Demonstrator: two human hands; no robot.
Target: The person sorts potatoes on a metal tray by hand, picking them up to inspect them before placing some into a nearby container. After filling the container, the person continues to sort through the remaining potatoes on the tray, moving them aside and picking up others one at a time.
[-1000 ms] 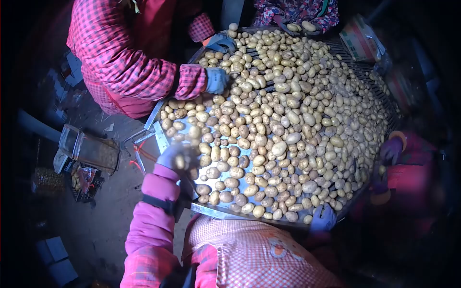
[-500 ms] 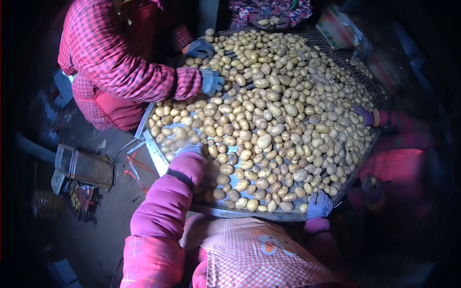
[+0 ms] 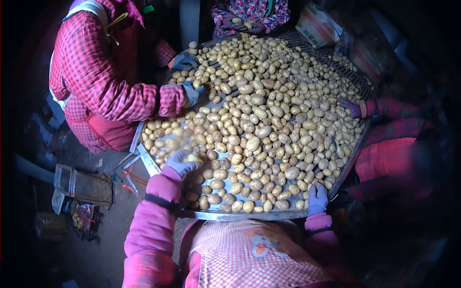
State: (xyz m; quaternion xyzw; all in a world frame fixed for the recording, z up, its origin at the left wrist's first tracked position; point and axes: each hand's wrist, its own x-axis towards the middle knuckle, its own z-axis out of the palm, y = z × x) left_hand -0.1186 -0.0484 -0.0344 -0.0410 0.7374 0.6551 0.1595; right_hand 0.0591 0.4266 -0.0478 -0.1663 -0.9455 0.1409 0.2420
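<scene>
Many potatoes [image 3: 269, 115] lie spread over a metal table [image 3: 225, 214]. My left hand [image 3: 183, 162], in a pale glove, is at the table's front left, its fingers closed round a potato [image 3: 193, 158]. At the front right edge rests my right hand [image 3: 318, 198], gloved too, with its fingers apart against the nearest potatoes and nothing seen in its grasp. Some potatoes beside my left hand look blurred.
A co-worker in a checked sleeve [image 3: 115, 96] reaches in from the left with gloved hands. Another person's hand [image 3: 353, 108] rests on the potatoes at the right. Someone at the back holds potatoes. Cardboard boxes [image 3: 314, 26] stand behind; a container [image 3: 84, 185] is on the floor.
My left hand has drawn back slightly toward me and a potato now shows in it. My right hand stays near the edge, its fingers more upright. The left co-worker's hand moved left with a potato.
</scene>
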